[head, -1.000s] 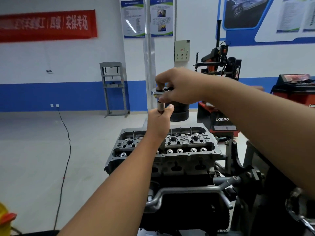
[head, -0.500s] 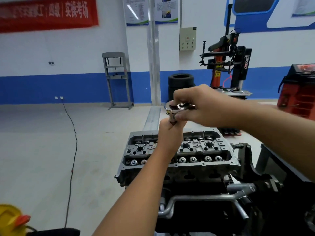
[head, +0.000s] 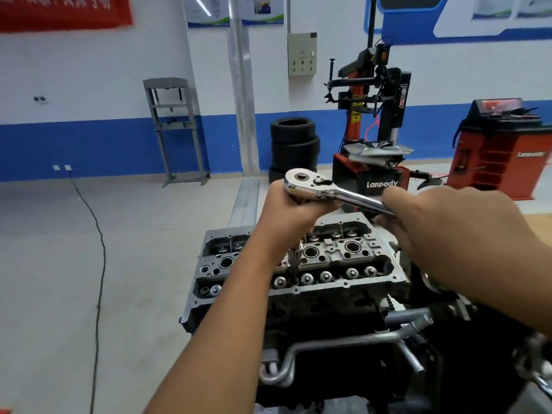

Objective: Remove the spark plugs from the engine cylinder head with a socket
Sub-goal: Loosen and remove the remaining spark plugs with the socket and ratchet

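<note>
Left hand grips the ratchet head, right hand holds its handle, socket extension dropping into a plug well near cylinder head centre.

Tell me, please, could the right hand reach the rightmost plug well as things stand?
Probably yes: the right hand grips the ratchet handle just above the rightmost plug well, which looks open and uncovered.

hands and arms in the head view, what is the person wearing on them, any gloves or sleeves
Nothing that shows. The left hand and the right hand are both bare, with no gloves, rings or watch visible. Both forearms are bare as far as the frame edge, with no sleeve or cuff in view; anything worn higher up lies outside the picture.
</note>
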Action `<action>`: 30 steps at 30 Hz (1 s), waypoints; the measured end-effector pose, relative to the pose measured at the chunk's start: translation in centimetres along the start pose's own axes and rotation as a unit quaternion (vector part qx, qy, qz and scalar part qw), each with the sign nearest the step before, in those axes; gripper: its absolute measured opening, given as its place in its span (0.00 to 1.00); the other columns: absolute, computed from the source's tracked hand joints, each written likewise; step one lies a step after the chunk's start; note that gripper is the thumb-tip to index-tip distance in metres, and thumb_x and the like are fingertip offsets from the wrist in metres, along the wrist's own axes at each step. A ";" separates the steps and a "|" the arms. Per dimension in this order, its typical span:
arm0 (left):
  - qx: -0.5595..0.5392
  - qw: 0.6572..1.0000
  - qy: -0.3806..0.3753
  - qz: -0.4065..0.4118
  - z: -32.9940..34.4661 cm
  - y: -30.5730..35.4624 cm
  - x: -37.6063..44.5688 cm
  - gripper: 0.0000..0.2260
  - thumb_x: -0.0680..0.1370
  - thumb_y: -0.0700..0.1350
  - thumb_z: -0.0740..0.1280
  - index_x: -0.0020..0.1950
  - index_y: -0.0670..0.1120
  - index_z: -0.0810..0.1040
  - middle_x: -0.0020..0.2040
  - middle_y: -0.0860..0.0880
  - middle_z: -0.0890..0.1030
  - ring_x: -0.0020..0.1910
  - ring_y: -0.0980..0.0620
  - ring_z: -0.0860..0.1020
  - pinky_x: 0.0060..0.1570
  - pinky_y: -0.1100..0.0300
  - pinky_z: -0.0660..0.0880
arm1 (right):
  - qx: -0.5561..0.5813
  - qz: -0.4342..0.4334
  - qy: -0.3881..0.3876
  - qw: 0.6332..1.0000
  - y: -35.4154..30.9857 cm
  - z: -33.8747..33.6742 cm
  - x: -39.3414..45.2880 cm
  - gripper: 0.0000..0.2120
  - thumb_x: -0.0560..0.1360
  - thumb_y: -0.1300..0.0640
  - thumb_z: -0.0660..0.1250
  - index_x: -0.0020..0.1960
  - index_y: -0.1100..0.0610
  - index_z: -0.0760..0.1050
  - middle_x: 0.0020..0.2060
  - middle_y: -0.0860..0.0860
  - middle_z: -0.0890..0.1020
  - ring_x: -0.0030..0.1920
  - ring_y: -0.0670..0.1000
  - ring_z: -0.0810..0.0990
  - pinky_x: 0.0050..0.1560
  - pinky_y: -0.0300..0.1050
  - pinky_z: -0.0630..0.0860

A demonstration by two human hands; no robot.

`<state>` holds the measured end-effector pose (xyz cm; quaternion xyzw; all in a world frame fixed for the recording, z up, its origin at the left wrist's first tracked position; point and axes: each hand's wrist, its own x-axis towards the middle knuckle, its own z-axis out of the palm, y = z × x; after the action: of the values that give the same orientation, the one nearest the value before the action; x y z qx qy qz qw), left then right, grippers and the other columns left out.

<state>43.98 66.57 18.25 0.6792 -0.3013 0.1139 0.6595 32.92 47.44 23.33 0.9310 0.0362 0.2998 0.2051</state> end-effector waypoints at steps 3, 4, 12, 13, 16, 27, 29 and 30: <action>-0.026 1.000 -0.011 -0.003 0.6 0.4 0.3 0.21 0.78 0.31 0.72 0.35 0.56 0.85 0.27 0.62 0.78 0.26 0.65 0.76 0.29 0.74 0.70 | 0.039 0.015 0.029 0.999 0.5 0.4 1.5 0.19 0.79 0.34 0.53 0.41 0.48 0.63 0.26 0.48 0.66 0.23 0.50 0.62 0.26 0.39 0.57; -0.029 1.000 -0.002 -0.010 0.9 0.4 0.3 0.21 0.78 0.31 0.71 0.34 0.54 0.85 0.26 0.62 0.77 0.25 0.66 0.76 0.28 0.74 0.70 | 0.043 0.013 0.036 0.998 0.8 0.6 2.0 0.20 0.78 0.34 0.54 0.39 0.49 0.64 0.25 0.49 0.66 0.22 0.50 0.63 0.27 0.39 0.58; -0.071 0.991 0.109 -0.044 1.8 0.5 0.5 0.08 0.78 0.33 0.72 0.48 0.45 0.85 0.29 0.60 0.81 0.29 0.65 0.79 0.32 0.74 0.73 | 0.111 -0.052 0.085 0.989 3.4 4.1 6.4 0.12 0.72 0.52 0.69 0.38 0.59 0.70 0.22 0.53 0.65 0.21 0.51 0.60 0.30 0.38 0.59; -0.069 0.990 0.119 -0.039 2.1 0.4 0.2 0.09 0.77 0.33 0.73 0.48 0.46 0.85 0.34 0.58 0.85 0.34 0.65 0.82 0.36 0.73 0.75 | 0.131 -0.068 0.082 0.986 3.8 4.9 7.6 0.10 0.72 0.54 0.70 0.39 0.59 0.72 0.23 0.53 0.68 0.22 0.54 0.64 0.31 0.41 0.62; -0.067 0.985 0.156 -0.023 2.3 0.0 -0.4 0.10 0.76 0.31 0.73 0.38 0.43 0.81 0.33 0.52 0.81 0.34 0.59 0.78 0.36 0.71 0.74 | 0.174 -0.081 0.094 0.977 2.3 6.6 12.8 0.10 0.77 0.54 0.65 0.38 0.55 0.71 0.26 0.49 0.69 0.30 0.58 0.70 0.34 0.43 0.63; -0.011 0.962 0.273 0.012 1.2 -0.7 -1.0 0.19 0.77 0.30 0.68 0.32 0.36 0.63 0.26 0.49 0.64 0.26 0.55 0.62 0.27 0.65 0.62 | 0.343 -0.170 0.110 0.917 -9.3 5.5 21.4 0.14 0.81 0.55 0.68 0.43 0.65 0.79 0.37 0.60 0.79 0.42 0.63 0.76 0.47 0.52 0.70; -0.003 0.963 0.268 0.005 1.0 -0.7 -0.9 0.19 0.77 0.30 0.68 0.30 0.38 0.63 0.26 0.48 0.64 0.26 0.52 0.62 0.27 0.62 0.62 | 0.280 -0.138 0.096 0.945 -7.8 4.9 20.3 0.11 0.81 0.55 0.66 0.45 0.62 0.79 0.41 0.58 0.81 0.45 0.61 0.76 0.55 0.51 0.68; -0.005 0.963 0.268 -0.006 0.9 -0.8 -0.8 0.20 0.76 0.31 0.68 0.30 0.39 0.63 0.26 0.48 0.63 0.26 0.50 0.62 0.27 0.60 0.62 | 0.234 -0.112 0.083 0.962 -6.9 4.4 19.4 0.09 0.80 0.55 0.66 0.46 0.60 0.79 0.41 0.56 0.81 0.46 0.60 0.75 0.58 0.52 0.67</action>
<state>43.59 65.86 17.04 0.6222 -0.1101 0.2863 0.7202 51.66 55.79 27.84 0.9148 0.2259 0.3346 0.0099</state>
